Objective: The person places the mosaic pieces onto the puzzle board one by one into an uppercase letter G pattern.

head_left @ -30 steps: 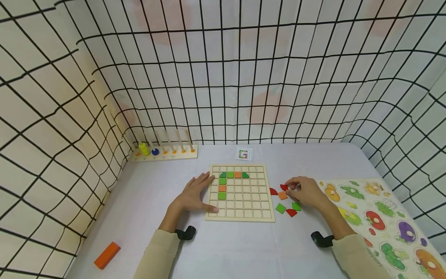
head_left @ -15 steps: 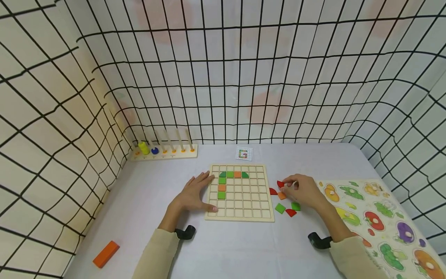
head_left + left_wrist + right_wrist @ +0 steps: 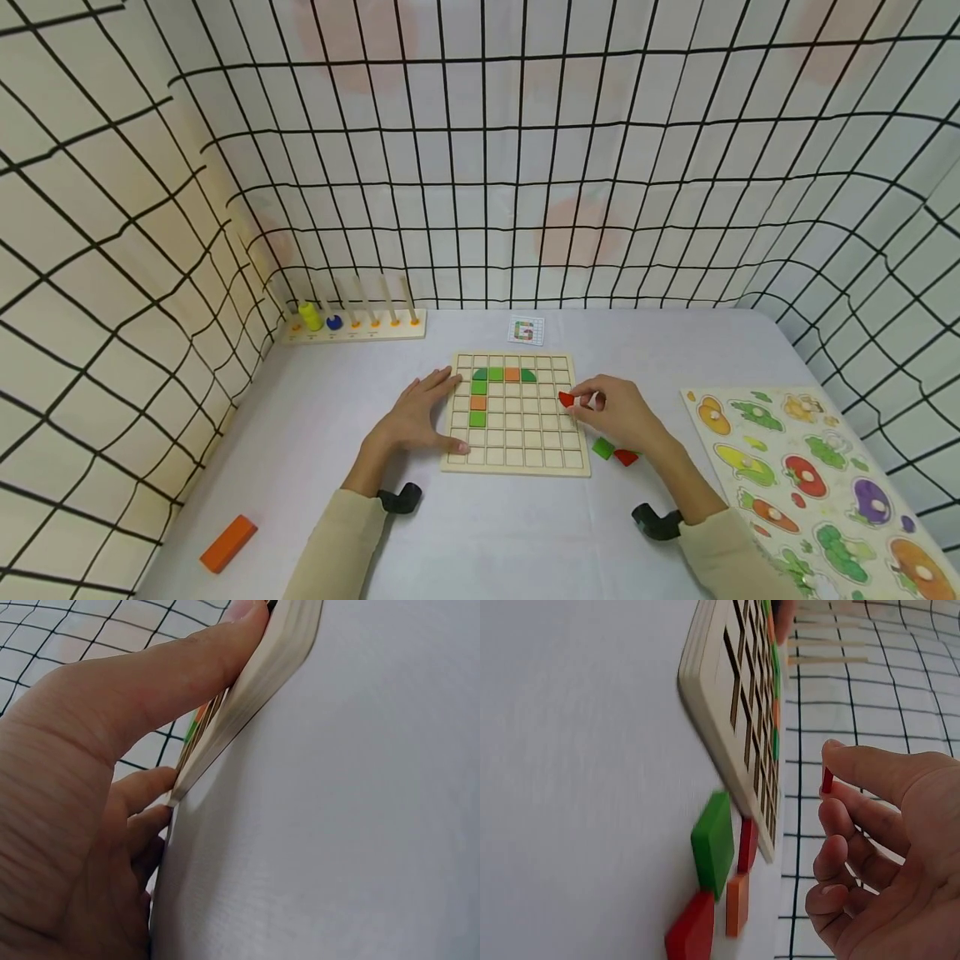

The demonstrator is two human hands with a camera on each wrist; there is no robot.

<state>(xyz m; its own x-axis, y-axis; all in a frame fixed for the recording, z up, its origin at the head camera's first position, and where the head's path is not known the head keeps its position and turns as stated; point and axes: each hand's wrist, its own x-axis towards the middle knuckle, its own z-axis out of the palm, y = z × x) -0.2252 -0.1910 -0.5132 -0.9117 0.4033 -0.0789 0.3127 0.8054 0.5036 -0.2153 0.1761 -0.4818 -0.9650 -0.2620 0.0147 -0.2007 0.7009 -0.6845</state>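
My right hand pinches a red tile with a rounded side between thumb and fingertips, over the right edge of the wooden grid board. In the right wrist view that red tile shows edge-on, raised above the board. Spread along the board's left side, my left hand rests its thumb on the near-left corner and its fingertips at the far-left edge. Dark green rounded tiles, light green squares and orange squares lie in the cells, in a row and a column.
Loose tiles right of the board include a green square, an orange square and red ones. A pattern card lies behind the board. Around it are a peg stand, an orange block and a vegetable puzzle.
My right hand has lifted the red tile from the loose pieces and carried it left to the board's right edge. My left hand has stayed in place.
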